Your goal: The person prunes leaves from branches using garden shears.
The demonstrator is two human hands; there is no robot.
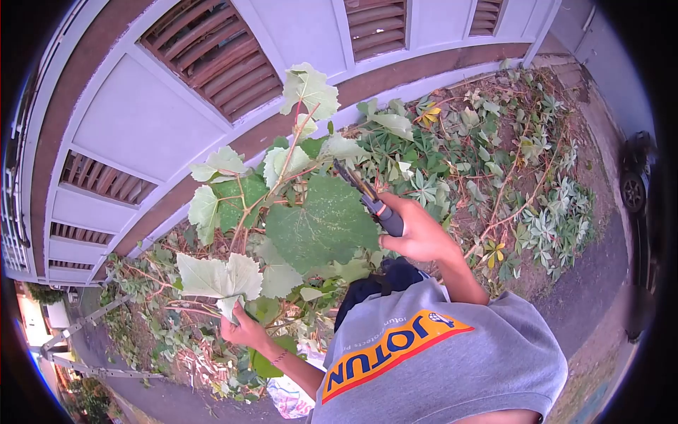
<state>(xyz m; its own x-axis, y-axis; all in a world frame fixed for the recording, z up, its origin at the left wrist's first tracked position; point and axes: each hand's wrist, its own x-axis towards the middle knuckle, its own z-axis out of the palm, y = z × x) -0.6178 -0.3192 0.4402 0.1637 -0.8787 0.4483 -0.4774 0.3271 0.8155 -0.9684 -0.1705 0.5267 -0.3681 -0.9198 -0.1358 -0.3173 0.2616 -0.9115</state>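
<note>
Right of centre, the right hand [420, 230] wraps the shears [371, 201], blades pointing up-left beside the vine [247, 206]. Lower left, the left hand [245, 329] pinches a pale leaf [229, 304] below it.

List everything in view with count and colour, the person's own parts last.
Pruners: one, dark, in the right hand
Leafy branch: one, reddish stem, centre
Broad leaf: one, green, centre
Pale leaf: one, whitish green, above the left hand
Plant growth and cuttings: uncountable, green, brown, some yellow, on the ground
Wall: one, pale lilac and brown, top and left
Slatted vents: at least six, brown, in the wall
Vehicle: one, dark, far right
Patterned sheet or bag: one, whitish, bottom
Pavement: grey, right
Shirt: one, grey, bottom
Left hand: bare, lower left
Right hand: bare, right of centre
</note>
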